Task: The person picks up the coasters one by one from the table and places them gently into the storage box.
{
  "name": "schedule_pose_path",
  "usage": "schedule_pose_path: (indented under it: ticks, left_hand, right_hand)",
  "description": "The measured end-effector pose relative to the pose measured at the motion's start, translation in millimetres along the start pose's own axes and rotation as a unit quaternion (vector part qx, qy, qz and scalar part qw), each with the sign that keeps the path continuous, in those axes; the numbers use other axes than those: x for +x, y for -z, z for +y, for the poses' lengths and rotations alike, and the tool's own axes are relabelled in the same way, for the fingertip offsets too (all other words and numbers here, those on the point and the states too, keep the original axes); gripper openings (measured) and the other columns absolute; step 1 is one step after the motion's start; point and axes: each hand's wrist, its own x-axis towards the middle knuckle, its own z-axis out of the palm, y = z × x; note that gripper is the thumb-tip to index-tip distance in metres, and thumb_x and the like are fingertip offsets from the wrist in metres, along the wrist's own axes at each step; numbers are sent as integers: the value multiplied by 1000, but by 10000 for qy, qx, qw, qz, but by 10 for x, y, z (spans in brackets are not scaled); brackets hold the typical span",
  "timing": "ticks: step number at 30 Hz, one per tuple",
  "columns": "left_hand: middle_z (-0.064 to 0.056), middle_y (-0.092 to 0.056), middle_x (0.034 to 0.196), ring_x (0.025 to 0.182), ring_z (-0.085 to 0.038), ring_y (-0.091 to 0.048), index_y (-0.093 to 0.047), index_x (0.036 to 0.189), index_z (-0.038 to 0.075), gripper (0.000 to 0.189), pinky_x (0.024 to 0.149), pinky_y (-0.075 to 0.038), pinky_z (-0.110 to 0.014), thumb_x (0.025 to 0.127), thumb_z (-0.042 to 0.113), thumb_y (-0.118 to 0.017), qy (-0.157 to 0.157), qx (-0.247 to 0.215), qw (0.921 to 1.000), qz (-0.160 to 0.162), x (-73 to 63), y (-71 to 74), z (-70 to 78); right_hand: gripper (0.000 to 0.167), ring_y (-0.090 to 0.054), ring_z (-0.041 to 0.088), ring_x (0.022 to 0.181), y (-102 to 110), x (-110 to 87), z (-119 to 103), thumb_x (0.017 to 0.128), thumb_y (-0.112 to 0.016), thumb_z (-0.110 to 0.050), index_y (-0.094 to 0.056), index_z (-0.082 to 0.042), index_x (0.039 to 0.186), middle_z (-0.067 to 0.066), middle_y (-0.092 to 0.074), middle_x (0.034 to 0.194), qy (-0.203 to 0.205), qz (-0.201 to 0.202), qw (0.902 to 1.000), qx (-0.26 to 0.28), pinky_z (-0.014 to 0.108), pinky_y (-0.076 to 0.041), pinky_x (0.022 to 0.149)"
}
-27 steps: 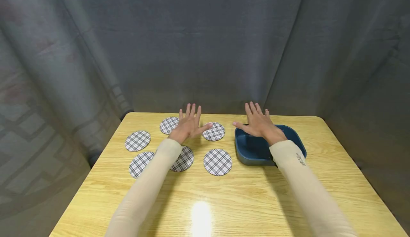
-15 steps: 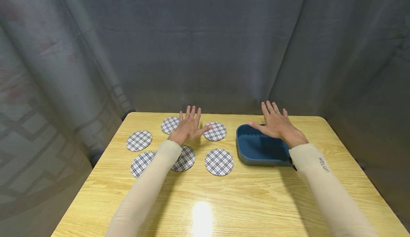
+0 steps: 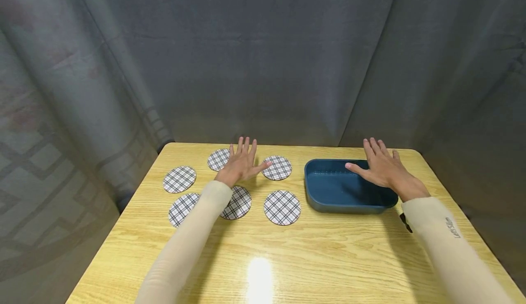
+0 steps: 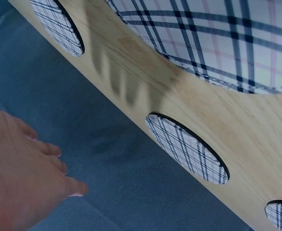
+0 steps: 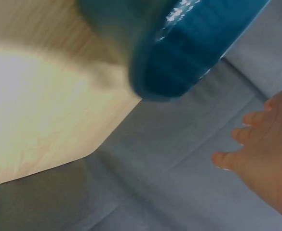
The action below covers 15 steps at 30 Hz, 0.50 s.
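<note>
My left hand [image 3: 240, 165] hovers over the plaid round coasters, fingers spread and holding nothing. Beneath its thumb lies the back coaster [image 3: 277, 169], and its forearm partly covers a dark-lined coaster [image 3: 239, 203]. In the left wrist view the same hand [image 4: 27, 178] is at lower left, away from a coaster [image 4: 189, 149]. My right hand [image 3: 384, 169], spread and holding nothing, is above the right end of a blue rectangular bin [image 3: 341, 209]. From the right wrist, the bin [image 5: 179, 62] shows close up and the hand [image 5: 266, 149] at the right edge.
More plaid coasters lie flat on the wooden table [image 3: 328, 258]: one at the front [image 3: 282, 207], others at the left [image 3: 179, 179], lower left [image 3: 181, 210] and back [image 3: 218, 159]. Grey curtains [image 3: 263, 66] hang around the table's back and sides.
My right hand has swept to the right across the bin, uncovering more of its inside. The left hand has stayed almost where it was.
</note>
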Motion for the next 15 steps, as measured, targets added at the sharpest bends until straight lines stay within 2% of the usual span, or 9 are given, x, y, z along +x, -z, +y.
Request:
schedule_pose_path:
  ticks: [7,15]
  left_hand:
    - [-20,-3,166,153,-38,3,-1,161,11,103,120,-4,-64,91,81,-27,-21,52,10000,-57,-11,-21,-6]
    - [-21,-2,166,153,-39,2,-3,161,10,99,120,-4,-64,93,76,-34,-28,-41,10000,-63,-25,-32,-7]
  right_hand:
    - [110,-2,58,145,-86,-155,193,94,-42,-72,3,8,155,38,0,158,-8,-86,10000,-34,80,-4,107]
    - [108,-7,59,143,-186,-280,288,95,-45,-69,-2,10,155,39,-5,158,65,-14,10000,-47,81,-11,104]
